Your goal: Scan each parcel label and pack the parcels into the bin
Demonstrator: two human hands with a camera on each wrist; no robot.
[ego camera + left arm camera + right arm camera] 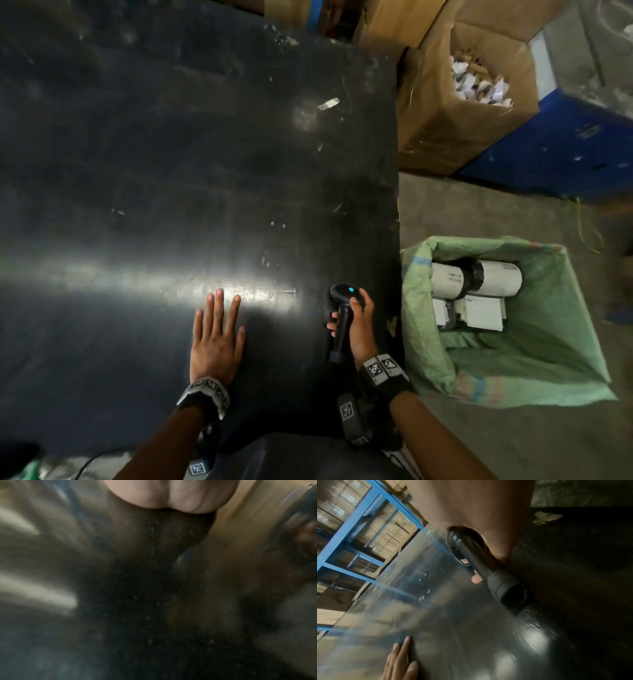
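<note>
My left hand (215,334) lies flat on the black table (171,171), fingers straight, holding nothing; its fingers (400,660) show low in the right wrist view. My right hand (358,323) grips a black barcode scanner (344,318) with a blue light on its head, near the table's right edge. The scanner's handle (481,566) runs under my palm in the right wrist view. On the floor to the right stands a bin lined with a green sack (534,363). Inside it lie two white parcels banded with black tape: a rolled one (493,278) and a flat one (483,313).
An open cardboard box (442,113) holding white paper scraps stands beyond the bin at the table's far right corner. A blue surface (565,150) sits right of the box. Blue shelving (351,524) shows in the right wrist view. The left wrist view is dark and blurred.
</note>
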